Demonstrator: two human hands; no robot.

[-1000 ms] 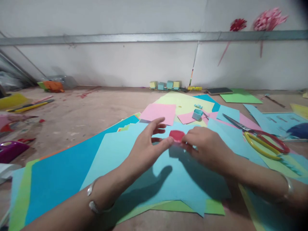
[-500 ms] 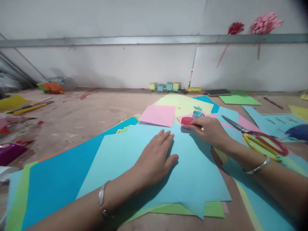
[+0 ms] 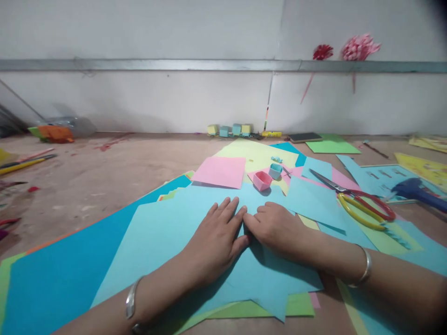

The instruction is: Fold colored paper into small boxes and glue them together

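Head: aqua paper (image 3: 153, 232) under left hand (image 3: 220, 236)

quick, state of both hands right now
Left hand: open, palm down on the large light blue paper sheet.
Right hand: curled, underside hidden; cannot tell if it holds anything.

Left hand (image 3: 220, 239) lies flat, nearer us than the pink box (image 3: 261, 182)! Right hand (image 3: 274, 228) beside it, fingers curled.

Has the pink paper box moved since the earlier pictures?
Yes. The pink box has moved away from the camera and closer to the small blue box, which has stayed put.
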